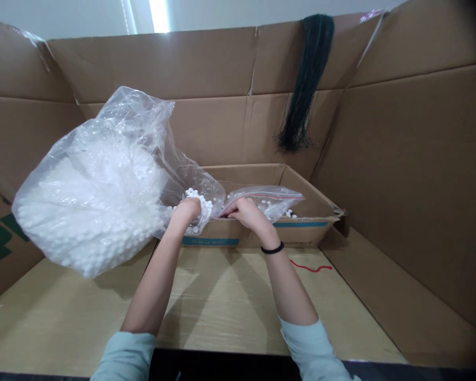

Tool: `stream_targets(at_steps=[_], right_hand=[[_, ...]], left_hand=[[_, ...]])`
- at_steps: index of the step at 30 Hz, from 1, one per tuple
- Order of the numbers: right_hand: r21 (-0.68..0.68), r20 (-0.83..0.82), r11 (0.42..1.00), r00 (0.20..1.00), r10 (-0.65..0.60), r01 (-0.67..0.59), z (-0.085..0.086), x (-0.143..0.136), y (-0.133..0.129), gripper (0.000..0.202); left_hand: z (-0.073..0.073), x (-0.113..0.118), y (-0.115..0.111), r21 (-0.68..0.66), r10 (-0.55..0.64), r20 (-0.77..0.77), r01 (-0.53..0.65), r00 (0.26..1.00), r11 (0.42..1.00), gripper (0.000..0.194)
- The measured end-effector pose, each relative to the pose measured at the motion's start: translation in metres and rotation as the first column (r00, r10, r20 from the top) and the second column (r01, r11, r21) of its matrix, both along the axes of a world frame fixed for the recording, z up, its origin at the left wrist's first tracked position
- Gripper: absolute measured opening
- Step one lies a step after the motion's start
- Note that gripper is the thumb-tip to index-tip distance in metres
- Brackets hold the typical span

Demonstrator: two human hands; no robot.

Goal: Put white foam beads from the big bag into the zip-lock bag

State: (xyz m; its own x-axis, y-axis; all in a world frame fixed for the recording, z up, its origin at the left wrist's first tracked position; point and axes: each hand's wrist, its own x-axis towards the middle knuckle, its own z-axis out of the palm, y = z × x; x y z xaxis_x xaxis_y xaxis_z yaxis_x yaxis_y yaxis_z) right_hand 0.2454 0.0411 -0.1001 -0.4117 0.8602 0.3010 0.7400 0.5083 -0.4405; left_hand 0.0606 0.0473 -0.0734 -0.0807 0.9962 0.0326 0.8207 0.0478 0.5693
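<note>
A large clear plastic bag full of small white balls leans at the left, its mouth drawn out toward the carton. My left hand is closed on the film near that mouth; its fingertips are hidden. Just past it, loose white balls lie in the mouth of the bag. My right hand pinches a clear zip bag with a red seal line by its left end. A few white balls show in or behind this zip bag, above the front wall of an open cardboard box.
Tall cardboard walls enclose the table at the back and sides. A bundle of dark green strands hangs over the back wall. On the tabletop, right of my forearm, lies a red cord.
</note>
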Motion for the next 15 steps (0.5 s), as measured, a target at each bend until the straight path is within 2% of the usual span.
stream_targets(at_steps=[3,5,10,12,13,15], right_hand=[[0.03,-0.031,0.998,0.999,-0.045,0.046,0.0,0.0,-0.001,0.021],[0.063,-0.051,0.997,0.998,-0.031,0.034,-0.001,0.0,-0.001,0.023],[0.082,-0.111,0.997,0.994,0.004,0.005,0.002,-0.001,-0.002,0.028],[0.074,-0.132,0.997,0.991,-0.001,0.011,0.005,0.0,-0.003,0.03],[0.075,-0.143,0.997,0.99,0.005,0.005,0.006,0.0,-0.004,0.032],[0.083,-0.153,0.996,0.988,0.036,-0.023,0.008,0.001,-0.006,0.035]], left_hand=[[0.003,0.002,-0.004,-0.011,-0.002,-0.069,0.001,0.998,1.0,0.025],[0.005,0.003,-0.006,-0.011,0.002,-0.103,-0.003,0.995,1.0,0.032],[0.005,-0.006,-0.01,0.084,-0.019,-0.108,0.028,0.994,0.996,0.038],[0.005,-0.012,-0.012,0.165,-0.027,-0.043,0.033,0.999,0.986,0.034],[0.005,-0.014,-0.013,0.22,-0.037,0.037,0.028,0.999,0.975,0.031],[0.006,-0.018,-0.017,0.304,-0.109,0.292,0.016,0.95,0.953,0.026]])
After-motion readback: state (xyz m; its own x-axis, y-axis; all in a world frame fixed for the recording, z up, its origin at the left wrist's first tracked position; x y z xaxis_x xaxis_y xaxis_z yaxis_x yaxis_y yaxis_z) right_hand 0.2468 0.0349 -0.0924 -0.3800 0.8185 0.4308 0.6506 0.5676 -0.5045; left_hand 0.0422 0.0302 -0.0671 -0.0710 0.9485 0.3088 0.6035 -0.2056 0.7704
